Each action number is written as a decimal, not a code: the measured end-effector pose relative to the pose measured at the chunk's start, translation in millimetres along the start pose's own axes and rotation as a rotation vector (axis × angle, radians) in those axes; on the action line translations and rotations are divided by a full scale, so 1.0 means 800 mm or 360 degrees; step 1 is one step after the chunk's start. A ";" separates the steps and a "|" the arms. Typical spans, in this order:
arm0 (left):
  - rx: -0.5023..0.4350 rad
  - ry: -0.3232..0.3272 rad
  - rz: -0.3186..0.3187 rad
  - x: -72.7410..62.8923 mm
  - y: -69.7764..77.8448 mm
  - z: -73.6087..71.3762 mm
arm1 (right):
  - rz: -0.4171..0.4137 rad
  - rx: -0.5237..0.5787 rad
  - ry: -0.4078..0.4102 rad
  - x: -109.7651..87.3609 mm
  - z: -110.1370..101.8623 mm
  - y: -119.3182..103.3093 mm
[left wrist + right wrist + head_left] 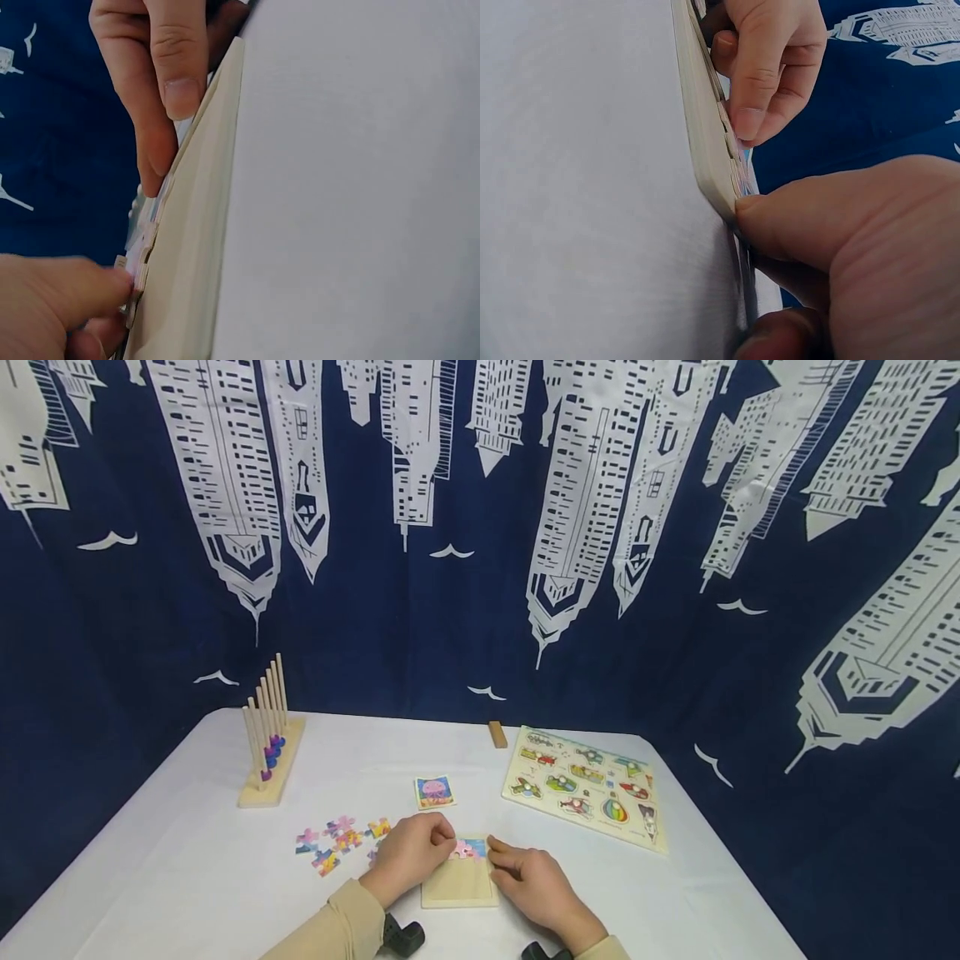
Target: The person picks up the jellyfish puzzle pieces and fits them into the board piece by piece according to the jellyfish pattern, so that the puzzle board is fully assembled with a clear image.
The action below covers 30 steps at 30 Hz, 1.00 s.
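A small wooden puzzle tray lies on the table with joined jigsaw pieces along its far side; its near part shows bare wood. My left hand is over the tray's far left corner, thumb and fingers pinching a puzzle piece beside the joined ones. At the right side, my right hand grips the tray's edge, its thumb on the rim near a corner. Several loose jigsaw pieces in pink, yellow and blue lie left of the left hand, which partly hides some.
Beyond the tray lies a small picture card. A wooden peg stand with purple and blue beads is at the back left. A knob puzzle board with vehicles lies at the right, near a brown wooden block.
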<state>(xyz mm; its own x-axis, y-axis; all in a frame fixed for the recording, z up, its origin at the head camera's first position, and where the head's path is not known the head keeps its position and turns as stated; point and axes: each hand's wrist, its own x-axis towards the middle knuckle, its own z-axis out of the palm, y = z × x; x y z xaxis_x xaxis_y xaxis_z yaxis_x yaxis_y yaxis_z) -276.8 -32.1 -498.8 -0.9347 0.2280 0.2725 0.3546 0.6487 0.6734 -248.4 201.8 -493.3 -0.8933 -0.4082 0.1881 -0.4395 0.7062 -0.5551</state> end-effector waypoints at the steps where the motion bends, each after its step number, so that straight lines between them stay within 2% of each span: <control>1: 0.0016 0.0019 0.0007 0.000 0.000 0.001 | -0.0002 -0.0004 0.0001 0.000 0.000 0.000; 7: 0.0083 0.0113 0.0051 -0.001 -0.002 0.006 | -0.0002 -0.0030 0.0005 0.000 -0.002 -0.001; 21: 0.0209 0.0077 0.0103 -0.007 -0.001 0.009 | 0.0027 -0.0021 -0.0005 -0.001 -0.002 -0.001; 30: 0.0274 0.0097 0.0210 -0.007 0.000 0.007 | 0.0022 -0.0023 0.0000 -0.001 -0.001 0.000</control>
<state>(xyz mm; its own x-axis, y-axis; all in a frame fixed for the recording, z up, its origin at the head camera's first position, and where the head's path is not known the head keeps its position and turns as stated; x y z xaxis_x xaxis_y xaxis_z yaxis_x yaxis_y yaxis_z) -271.6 -29.6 -504.2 -0.8756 0.2779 0.3952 0.4595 0.7316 0.5036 -247.8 202.3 -493.0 -0.8994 -0.3982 0.1806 -0.4284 0.7201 -0.5459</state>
